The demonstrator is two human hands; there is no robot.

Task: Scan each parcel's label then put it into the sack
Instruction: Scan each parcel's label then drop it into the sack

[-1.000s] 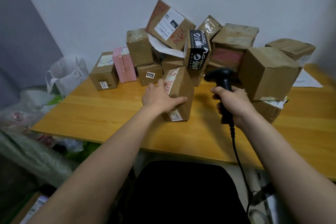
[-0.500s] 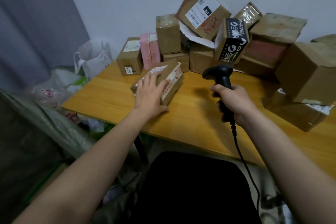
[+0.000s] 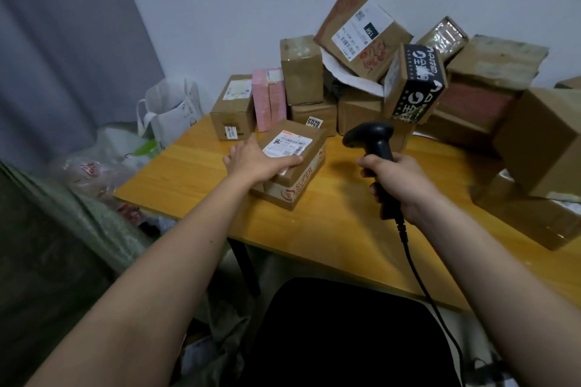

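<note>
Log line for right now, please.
left hand: holds parcel, label up, on table | right hand: grips scanner | scan: pending

Both forearms are bare to the elbow with no sleeve, watch or ring on the left hand (image 3: 256, 160) or right hand (image 3: 401, 184), dark clothing (image 3: 339, 333) below.

Brown cardboard parcel (image 3: 292, 163), white label (image 3: 287, 144) facing up, lay flat on my desk (image 3: 330, 223), scanner (image 3: 374, 151) just beside it.
</note>
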